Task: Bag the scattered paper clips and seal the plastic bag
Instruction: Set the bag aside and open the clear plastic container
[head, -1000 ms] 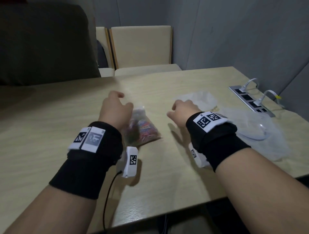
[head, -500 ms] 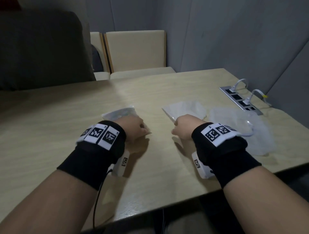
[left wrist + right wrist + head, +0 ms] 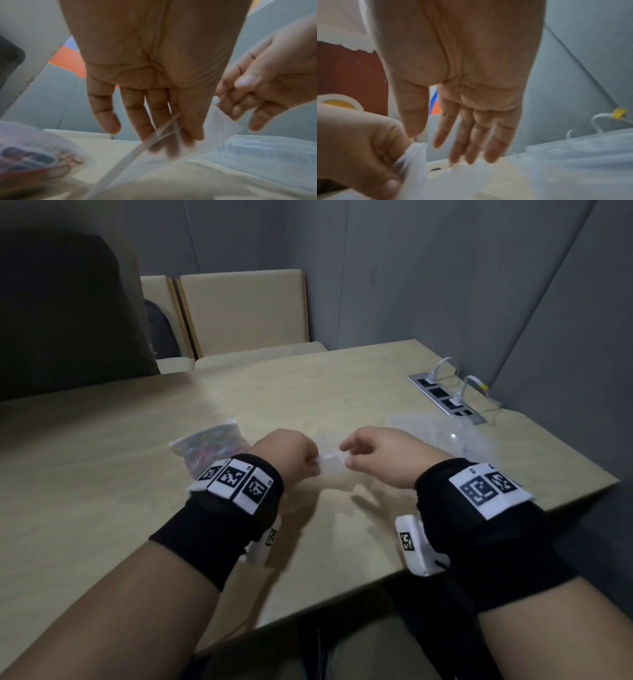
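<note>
A small clear empty plastic bag (image 3: 331,466) hangs just above the table between my hands. My left hand (image 3: 291,455) grips its left edge with curled fingers (image 3: 368,146); the bag's zip strip (image 3: 161,134) crosses those fingers. My right hand (image 3: 373,451) hovers at the bag's right edge, its fingers (image 3: 471,142) spread and straight, thumb apart, nothing pinched between them. A second clear bag (image 3: 212,445) filled with coloured paper clips (image 3: 32,162) lies on the table left of my left hand. I see no loose clips on the table.
Larger crumpled clear plastic bags (image 3: 445,436) lie to the right of my right hand. Beyond them a power strip (image 3: 445,400) with white cables is set in the table (image 3: 308,392). Two beige chairs (image 3: 243,313) stand at the far edge.
My left hand put the filled clip bag down at the left and moved right. It now holds an empty bag that my right hand picked up and has just let go of.
</note>
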### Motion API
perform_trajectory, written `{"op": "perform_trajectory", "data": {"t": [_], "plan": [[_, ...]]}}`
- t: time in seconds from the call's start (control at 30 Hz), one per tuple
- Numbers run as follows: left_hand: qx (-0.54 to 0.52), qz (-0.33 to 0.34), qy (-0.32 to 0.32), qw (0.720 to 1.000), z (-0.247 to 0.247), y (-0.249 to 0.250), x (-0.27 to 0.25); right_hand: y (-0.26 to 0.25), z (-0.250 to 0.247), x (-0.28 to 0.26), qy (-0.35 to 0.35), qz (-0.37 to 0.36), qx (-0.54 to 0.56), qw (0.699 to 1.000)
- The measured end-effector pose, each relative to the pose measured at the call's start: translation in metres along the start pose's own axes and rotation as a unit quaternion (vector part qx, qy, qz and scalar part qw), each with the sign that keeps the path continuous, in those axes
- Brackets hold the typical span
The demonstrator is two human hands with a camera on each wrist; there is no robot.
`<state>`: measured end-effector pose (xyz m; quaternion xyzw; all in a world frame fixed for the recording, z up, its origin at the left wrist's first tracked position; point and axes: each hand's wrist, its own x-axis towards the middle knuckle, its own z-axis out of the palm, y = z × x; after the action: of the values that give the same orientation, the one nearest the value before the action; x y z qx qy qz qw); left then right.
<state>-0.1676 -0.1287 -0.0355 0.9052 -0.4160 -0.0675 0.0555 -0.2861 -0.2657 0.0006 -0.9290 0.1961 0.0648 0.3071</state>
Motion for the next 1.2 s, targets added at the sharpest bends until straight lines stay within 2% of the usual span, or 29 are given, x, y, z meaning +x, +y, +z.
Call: {"op": "perform_trajectory", "data": {"t": [0.07,0.13,0.2,0.27,0.37,0.47,0.6,0.7,0.8,0.87,0.97,1.07,1.13,1.2], "plan": [[-0.009,-0.015,0.025,1.0,-0.004,0.0,0.001,0.022,-0.009,0.004,0.043,0.093,-0.093,0.99],[-0.031,-0.039,0.053,0.997,-0.008,-0.002,0.003,0.043,-0.015,0.006,0.056,0.177,-0.159,0.97],[-0.049,-0.069,0.072,0.994,-0.011,-0.004,0.006,0.058,-0.016,0.007,0.036,0.209,-0.187,0.959],[-0.045,-0.09,0.08,0.992,-0.013,-0.004,0.01,0.065,-0.014,0.008,0.041,0.2,-0.191,0.96],[-0.032,-0.107,0.08,0.991,-0.015,0.001,0.014,0.065,-0.012,0.007,0.087,0.162,-0.159,0.97],[-0.07,-0.127,0.106,0.984,-0.017,0.004,0.014,0.06,-0.01,0.004,0.098,0.134,-0.109,0.98],[-0.138,-0.133,0.182,0.964,-0.017,0.012,0.013,0.056,-0.014,-0.004,0.148,0.06,0.038,0.986],[-0.171,-0.093,0.197,0.961,-0.014,0.029,0.011,0.054,-0.022,-0.005,0.197,0.026,0.196,0.96],[-0.16,-0.049,0.165,0.972,-0.005,0.046,0.017,0.052,-0.028,0.0,0.233,0.02,0.321,0.918],[-0.152,-0.027,0.115,0.981,0.004,0.059,0.022,0.052,-0.03,0.003,0.247,0.018,0.365,0.897],[-0.093,0.016,-0.004,0.995,0.013,0.08,0.023,0.054,-0.029,0.004,0.244,0.015,0.38,0.892],[-0.028,0.046,-0.123,0.991,0.015,0.096,0.021,0.055,-0.028,0.004,0.238,0.01,0.379,0.894],[-0.028,0.053,-0.122,0.991,0.015,0.099,0.018,0.056,-0.029,0.004,0.237,0.008,0.381,0.894],[-0.023,0.056,-0.091,0.994,0.014,0.099,0.014,0.057,-0.03,0.004,0.237,0.009,0.382,0.893]]}}
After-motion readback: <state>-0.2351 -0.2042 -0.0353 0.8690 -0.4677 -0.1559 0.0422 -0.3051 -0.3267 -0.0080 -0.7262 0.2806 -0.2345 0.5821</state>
